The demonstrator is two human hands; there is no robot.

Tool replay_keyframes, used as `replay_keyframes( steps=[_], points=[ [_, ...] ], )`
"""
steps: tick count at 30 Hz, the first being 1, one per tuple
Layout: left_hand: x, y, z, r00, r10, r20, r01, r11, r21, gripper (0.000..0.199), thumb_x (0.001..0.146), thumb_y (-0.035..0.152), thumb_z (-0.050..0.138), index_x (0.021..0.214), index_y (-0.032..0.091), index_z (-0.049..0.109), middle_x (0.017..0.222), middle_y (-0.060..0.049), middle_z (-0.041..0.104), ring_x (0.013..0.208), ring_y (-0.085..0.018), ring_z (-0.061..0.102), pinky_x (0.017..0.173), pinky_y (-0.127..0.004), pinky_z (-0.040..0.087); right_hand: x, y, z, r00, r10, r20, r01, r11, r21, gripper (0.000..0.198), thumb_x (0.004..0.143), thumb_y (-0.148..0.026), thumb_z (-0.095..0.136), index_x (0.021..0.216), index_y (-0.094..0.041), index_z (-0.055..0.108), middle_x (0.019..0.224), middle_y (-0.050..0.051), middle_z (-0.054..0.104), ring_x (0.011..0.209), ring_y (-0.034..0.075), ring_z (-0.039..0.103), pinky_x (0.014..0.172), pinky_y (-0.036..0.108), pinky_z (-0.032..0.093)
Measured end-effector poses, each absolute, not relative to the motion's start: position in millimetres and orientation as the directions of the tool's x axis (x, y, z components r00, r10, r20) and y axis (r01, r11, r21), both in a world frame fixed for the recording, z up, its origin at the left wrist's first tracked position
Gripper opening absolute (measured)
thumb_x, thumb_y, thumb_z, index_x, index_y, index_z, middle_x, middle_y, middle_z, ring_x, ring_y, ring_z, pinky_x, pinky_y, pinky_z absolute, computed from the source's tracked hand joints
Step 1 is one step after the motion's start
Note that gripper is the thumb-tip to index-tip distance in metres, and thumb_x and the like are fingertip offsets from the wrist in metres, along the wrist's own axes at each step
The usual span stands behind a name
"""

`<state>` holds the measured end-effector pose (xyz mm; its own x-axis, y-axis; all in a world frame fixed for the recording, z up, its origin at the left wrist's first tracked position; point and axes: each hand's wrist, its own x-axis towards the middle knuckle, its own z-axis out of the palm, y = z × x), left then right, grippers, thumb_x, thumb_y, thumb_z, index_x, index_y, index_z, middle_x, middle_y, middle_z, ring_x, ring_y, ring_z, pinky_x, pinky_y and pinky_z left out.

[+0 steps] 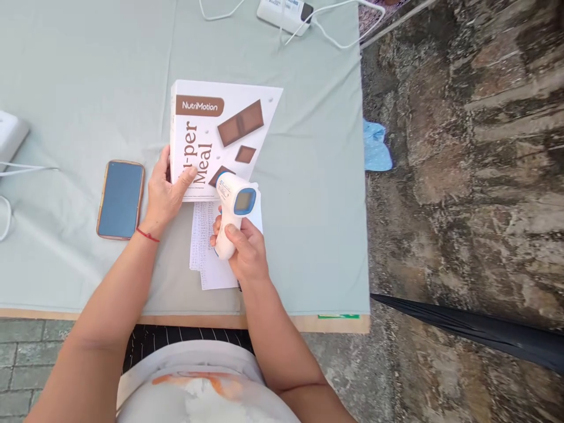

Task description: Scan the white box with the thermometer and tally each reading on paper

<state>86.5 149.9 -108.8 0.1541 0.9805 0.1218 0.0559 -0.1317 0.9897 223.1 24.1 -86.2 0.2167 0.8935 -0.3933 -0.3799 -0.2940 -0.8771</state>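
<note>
My left hand (166, 187) grips the lower left edge of a white NutriMotion box (198, 132), thumb on its front and fingers behind. Brown chocolate pieces are printed on the box, whose right side slants. Wrapped around the handle of a white infrared thermometer (228, 238) is my right hand (247, 247). The thermometer's blue-framed screen faces me, and its head overlaps the box's lower right corner. Printed sheets of paper (215, 279) lie beneath, partly hidden by the box and my right hand.
A phone (120, 200) in a brown case lies left of my left hand. A white device with cables (286, 14) sits at the table's far edge, another white device (11, 138) at the left. Right of the cloth-covered table (315, 235) are a stone wall (467, 176) and a blue cloth (376, 147).
</note>
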Motion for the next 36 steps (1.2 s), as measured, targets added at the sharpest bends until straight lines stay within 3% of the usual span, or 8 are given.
replay_keyframes(
  steps=[5, 8, 11, 17, 23, 26, 30, 36],
  points=[
    [86.1, 152.6, -116.0, 0.174, 0.982, 0.077, 0.004, -0.079, 0.997, 0.074, 0.075, 0.072, 0.076, 0.126, 0.022, 0.057, 0.12, -0.01, 0.071, 0.112, -0.029, 0.069, 0.095, -0.041, 0.058, 218.0, 23.0, -83.2, 0.214, 0.894, -0.393, -0.331, -0.312, -0.89, 0.046, 0.067, -0.054, 0.083, 0.09, -0.022, 0.061, 0.077, -0.001, 0.058, 0.066, 0.014, 0.054, 0.057, 0.03, 0.051],
    [86.1, 152.9, -119.8, 0.176, 0.983, 0.057, 0.001, -0.059, 0.998, 0.075, 0.072, 0.072, 0.078, 0.125, 0.022, 0.057, 0.12, -0.01, 0.07, 0.113, -0.028, 0.069, 0.093, -0.04, 0.058, 217.2, 17.3, -74.7, 0.307, 0.884, -0.352, -0.246, -0.284, -0.927, 0.047, 0.067, -0.053, 0.085, 0.093, -0.022, 0.061, 0.078, -0.001, 0.06, 0.064, 0.013, 0.054, 0.058, 0.03, 0.05],
    [84.1, 152.7, -118.3, 0.177, 0.982, 0.061, 0.041, -0.069, 0.997, 0.072, 0.073, 0.073, 0.077, 0.119, 0.02, 0.06, 0.115, -0.01, 0.071, 0.108, -0.028, 0.07, 0.09, -0.04, 0.058, 220.1, 8.8, -66.2, 0.396, 0.87, -0.294, -0.177, -0.242, -0.954, 0.048, 0.065, -0.052, 0.087, 0.091, -0.023, 0.06, 0.077, -0.002, 0.061, 0.062, 0.012, 0.053, 0.058, 0.03, 0.05],
    [72.6, 156.0, -111.5, 0.244, 0.968, 0.057, 0.088, -0.081, 0.993, 0.058, 0.073, 0.063, 0.082, 0.11, 0.023, 0.064, 0.107, -0.007, 0.075, 0.101, -0.028, 0.071, 0.088, -0.041, 0.059, 224.7, -6.8, -56.6, 0.405, 0.879, -0.251, -0.127, -0.218, -0.968, 0.047, 0.069, -0.054, 0.085, 0.096, -0.023, 0.063, 0.081, 0.0, 0.065, 0.064, 0.014, 0.057, 0.06, 0.031, 0.052],
    [67.1, 155.6, -111.8, 0.258, 0.966, 0.028, 0.084, -0.052, 0.995, 0.06, 0.072, 0.064, 0.083, 0.11, 0.022, 0.065, 0.117, -0.01, 0.073, 0.112, -0.031, 0.069, 0.096, -0.046, 0.058, 252.6, -14.7, -76.9, 0.52, 0.838, -0.166, 0.056, -0.227, -0.972, 0.051, 0.069, -0.051, 0.082, 0.108, -0.022, 0.067, 0.095, 0.005, 0.071, 0.081, 0.02, 0.064, 0.072, 0.036, 0.056],
    [69.1, 155.5, -111.8, 0.235, 0.967, 0.102, 0.091, -0.126, 0.988, 0.066, 0.072, 0.068, 0.081, 0.117, 0.023, 0.063, 0.12, -0.01, 0.071, 0.116, -0.031, 0.067, 0.1, -0.047, 0.057, 287.5, -17.1, -106.6, 0.642, 0.762, -0.085, 0.299, -0.351, -0.887, 0.058, 0.068, -0.048, 0.08, 0.116, -0.02, 0.066, 0.109, 0.009, 0.069, 0.094, 0.024, 0.064, 0.086, 0.044, 0.054],
    [70.2, 158.7, -115.9, 0.251, 0.958, 0.141, 0.064, -0.162, 0.985, 0.073, 0.069, 0.071, 0.081, 0.124, 0.027, 0.061, 0.12, -0.009, 0.07, 0.119, -0.031, 0.065, 0.094, -0.044, 0.059, 327.9, -24.7, -143.4, 0.652, 0.758, -0.002, 0.573, -0.495, -0.653, 0.058, 0.069, -0.047, 0.076, 0.12, -0.02, 0.066, 0.105, 0.009, 0.067, 0.098, 0.027, 0.061, 0.091, 0.049, 0.051],
    [66.9, 166.7, -127.2, 0.341, 0.931, 0.133, 0.096, -0.175, 0.98, 0.073, 0.071, 0.074, 0.078, 0.125, 0.028, 0.059, 0.122, -0.009, 0.068, 0.12, -0.031, 0.064, 0.092, -0.044, 0.059, 325.8, -32.8, -145.7, 0.487, 0.817, 0.309, 0.827, -0.318, -0.463, 0.049, 0.081, -0.053, 0.071, 0.117, -0.019, 0.067, 0.107, 0.014, 0.063, 0.101, 0.031, 0.059, 0.09, 0.052, 0.051]
  ],
)
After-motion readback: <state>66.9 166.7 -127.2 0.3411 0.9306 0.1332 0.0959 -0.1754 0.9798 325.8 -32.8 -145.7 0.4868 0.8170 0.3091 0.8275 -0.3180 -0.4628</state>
